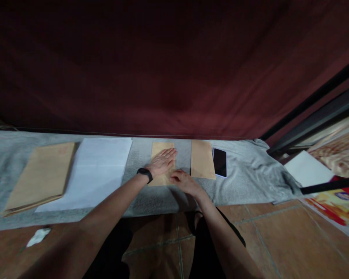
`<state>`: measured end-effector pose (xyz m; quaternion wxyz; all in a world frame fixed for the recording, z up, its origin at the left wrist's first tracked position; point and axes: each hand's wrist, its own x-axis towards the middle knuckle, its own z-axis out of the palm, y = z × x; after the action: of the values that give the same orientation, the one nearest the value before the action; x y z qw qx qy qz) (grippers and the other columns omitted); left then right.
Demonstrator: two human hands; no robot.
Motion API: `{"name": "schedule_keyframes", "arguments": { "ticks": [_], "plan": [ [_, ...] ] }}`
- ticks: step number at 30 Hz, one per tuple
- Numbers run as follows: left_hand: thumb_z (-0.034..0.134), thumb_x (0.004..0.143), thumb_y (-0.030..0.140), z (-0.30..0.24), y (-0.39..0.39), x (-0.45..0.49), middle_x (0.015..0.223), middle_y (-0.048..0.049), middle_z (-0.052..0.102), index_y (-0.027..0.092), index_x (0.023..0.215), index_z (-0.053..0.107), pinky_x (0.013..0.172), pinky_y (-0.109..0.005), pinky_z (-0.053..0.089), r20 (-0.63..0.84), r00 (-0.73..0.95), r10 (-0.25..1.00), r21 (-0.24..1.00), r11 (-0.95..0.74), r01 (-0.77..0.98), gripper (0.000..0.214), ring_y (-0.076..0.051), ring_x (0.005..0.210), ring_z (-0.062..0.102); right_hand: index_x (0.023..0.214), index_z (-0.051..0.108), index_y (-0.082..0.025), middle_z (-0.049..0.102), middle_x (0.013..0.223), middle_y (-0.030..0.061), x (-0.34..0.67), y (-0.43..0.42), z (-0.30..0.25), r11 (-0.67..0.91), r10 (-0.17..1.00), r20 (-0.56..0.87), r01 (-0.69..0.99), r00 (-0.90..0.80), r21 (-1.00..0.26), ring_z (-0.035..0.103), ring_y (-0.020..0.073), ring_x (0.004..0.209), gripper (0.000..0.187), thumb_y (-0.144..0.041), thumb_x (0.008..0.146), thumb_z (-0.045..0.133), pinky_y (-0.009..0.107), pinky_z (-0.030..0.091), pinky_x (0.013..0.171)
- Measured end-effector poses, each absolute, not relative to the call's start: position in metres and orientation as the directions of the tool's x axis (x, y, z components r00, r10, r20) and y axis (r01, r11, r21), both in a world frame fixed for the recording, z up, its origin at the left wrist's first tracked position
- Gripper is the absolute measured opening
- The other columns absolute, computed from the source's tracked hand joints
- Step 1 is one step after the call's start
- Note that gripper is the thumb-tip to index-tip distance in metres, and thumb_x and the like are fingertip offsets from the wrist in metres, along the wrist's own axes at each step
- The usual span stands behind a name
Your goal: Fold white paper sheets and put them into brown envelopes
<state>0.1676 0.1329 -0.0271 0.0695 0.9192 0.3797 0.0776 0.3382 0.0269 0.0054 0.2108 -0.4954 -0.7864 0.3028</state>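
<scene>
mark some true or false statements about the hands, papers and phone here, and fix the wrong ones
1. The left hand lies flat on a small brown paper. True.
2. A dark wristband circles the right wrist. False: the dark wristband is on the left wrist.
3. The brown stack partly overlaps the large white sheet. True.
4. The phone lies on top of the brown stack. False: the phone lies on the grey cloth, beside another brown paper.
5. The right hand has its fingers curled. True.
</scene>
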Motion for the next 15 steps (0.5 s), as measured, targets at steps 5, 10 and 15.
{"name": "schedule_keyframes", "arguments": {
  "ticks": [5,10,15],
  "plan": [
    [0.02,0.102,0.033,-0.028,0.114,0.169,0.165,-0.0099,0.033,0.013,0.156,0.033,0.126,-0.037,0.015,0.058,0.697,0.715,0.192,-0.693,0.695,0.059,-0.017,0.154,0.022,0.078,0.067,-0.022,0.07,0.088,-0.0003,0.339,0.027,0.006,0.3,0.911,0.018,0.634,-0.411,-0.712,0.064,0.0147,0.087,0.022,-0.009,0.092,0.058,0.026,0.049,0.085],
    [0.022,0.102,0.031,-0.031,0.093,0.166,0.165,-0.0092,0.032,0.016,0.157,0.032,0.126,-0.039,0.016,0.068,0.721,0.69,0.191,-0.718,0.669,0.058,-0.017,0.154,0.023,0.081,0.069,-0.021,0.07,0.093,0.0001,0.344,0.026,0.007,0.276,0.899,0.0,0.569,-0.437,-0.775,0.064,0.0141,0.09,0.023,-0.009,0.093,0.055,0.026,0.049,0.087],
    [0.023,0.103,0.03,-0.029,0.069,0.161,0.166,-0.0076,0.03,0.018,0.158,0.029,0.126,-0.039,0.015,0.062,0.737,0.674,0.19,-0.732,0.654,0.057,-0.016,0.155,0.021,0.08,0.071,-0.021,0.07,0.086,-0.002,0.351,0.023,0.01,0.266,0.87,-0.021,0.505,-0.492,-0.821,0.065,0.0139,0.087,0.02,-0.011,0.091,0.057,0.025,0.05,0.083]
  ]
}}
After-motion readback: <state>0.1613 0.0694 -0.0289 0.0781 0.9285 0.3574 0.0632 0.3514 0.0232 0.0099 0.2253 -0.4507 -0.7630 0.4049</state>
